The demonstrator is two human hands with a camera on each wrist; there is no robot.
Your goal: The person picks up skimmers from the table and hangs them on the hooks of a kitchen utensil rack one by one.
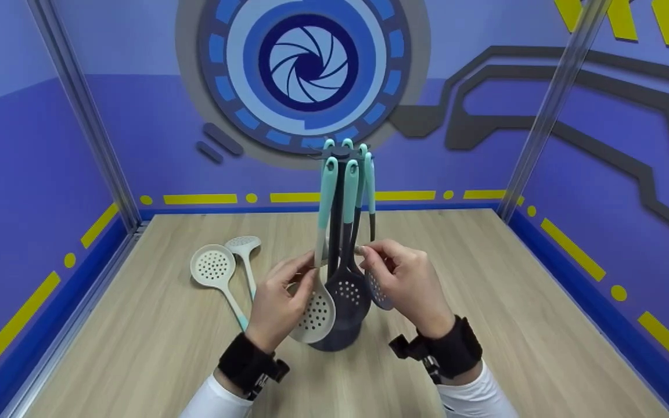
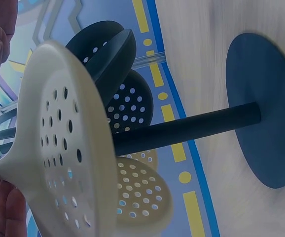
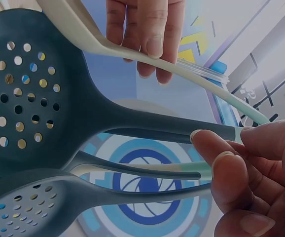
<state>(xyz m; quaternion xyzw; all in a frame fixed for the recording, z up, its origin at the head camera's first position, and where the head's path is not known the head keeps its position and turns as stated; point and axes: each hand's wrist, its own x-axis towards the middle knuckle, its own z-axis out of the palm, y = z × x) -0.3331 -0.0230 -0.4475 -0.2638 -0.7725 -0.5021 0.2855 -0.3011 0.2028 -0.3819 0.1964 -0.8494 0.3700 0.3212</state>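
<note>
A black utensil stand with a round base holds several turquoise-handled utensils hung around its top. My left hand pinches the shaft of a cream perforated skimmer at the stand's front left; thumb and fingers lie on either side of it in the right wrist view. The skimmer's handle rises to the hook ring. My right hand has its fingers bent beside the shaft of a black perforated skimmer. Thumb and fingertips overlap that shaft; whether they grip it is unclear.
On the table, left of the stand, lie a cream skimmer and a smaller cream perforated utensil. Another dark perforated utensil hangs close beside the black skimmer. Blue panels enclose the table at the back and sides.
</note>
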